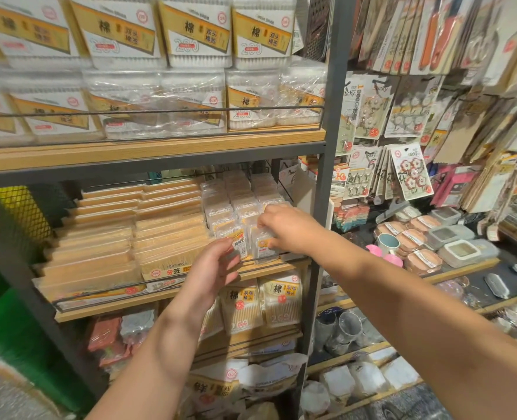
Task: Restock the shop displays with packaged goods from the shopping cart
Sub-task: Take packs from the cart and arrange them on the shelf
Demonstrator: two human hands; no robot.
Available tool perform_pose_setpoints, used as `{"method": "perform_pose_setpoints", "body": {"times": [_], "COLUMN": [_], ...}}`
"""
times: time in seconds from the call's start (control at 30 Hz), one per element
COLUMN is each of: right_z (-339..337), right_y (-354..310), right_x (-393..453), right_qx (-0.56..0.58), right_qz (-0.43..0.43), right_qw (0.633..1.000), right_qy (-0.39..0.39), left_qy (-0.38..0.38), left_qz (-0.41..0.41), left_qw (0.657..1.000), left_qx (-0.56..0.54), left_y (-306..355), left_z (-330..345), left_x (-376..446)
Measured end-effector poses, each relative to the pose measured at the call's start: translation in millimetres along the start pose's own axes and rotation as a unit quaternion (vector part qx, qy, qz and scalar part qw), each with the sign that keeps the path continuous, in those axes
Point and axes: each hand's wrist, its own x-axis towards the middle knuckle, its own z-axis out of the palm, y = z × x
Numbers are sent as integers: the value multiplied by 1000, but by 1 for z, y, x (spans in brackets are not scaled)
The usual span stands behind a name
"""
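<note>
Nearest us, our left hand [217, 268] curls its grip around a clear packet with a yellow label [239, 242] at the front rail of the middle shelf [105, 307]. At two o'clock from it, our right hand [284, 227] pinches the neighbouring clear packet [261, 245]. Toothpick packs [172, 262] lie at nine o'clock. Farther up, cotton swab boxes [195, 34] fill the top shelf.

I see small clear packs [241, 241] with yellow-and-white labels standing upright in rows on the middle shelf [269, 266], at its right end, just right of the flat tan toothpick packs [166, 237]. The front pack [263, 245] stands upright against the shelf's front wire rail. The rows behind it run back toward the shelf's rear.
</note>
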Motion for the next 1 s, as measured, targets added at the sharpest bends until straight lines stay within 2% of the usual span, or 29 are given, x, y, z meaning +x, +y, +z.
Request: {"method": "perform_pose_setpoints", "body": {"times": [0.2,0.37,0.47,0.53,0.63,0.7,0.83,1.0], "right_z": [2,-12,-12,-8,1,14,38,69], "right_y": [7,35,67,97,143,174,234,278], "right_x": [-9,-48,-91,-132,-209,-275,-417,-564], "right_qx": [38,183,249,282,314,338,341,349], "right_qz": [13,37,86,143,228,291,420,547], "right_qw": [999,978,959,942,916,888,835,751], "right_qy": [33,91,108,110,99,108,104,120], "left_qy": [11,-40,-56,-78,-152,-203,-323,-417], "left_qz": [5,32,29,31,25,-11,-127,-152], "left_qw": [1000,997,995,990,981,969,923,859], "left_qx": [17,60,81,109,120,137,167,256], "left_y": [-5,-15,-25,-35,-58,-78,-139,-223], "left_z": [6,46,87,128,205,269,403,525], "left_x": [-7,-27,-32,-33,-39,-49,-75,-121]}}
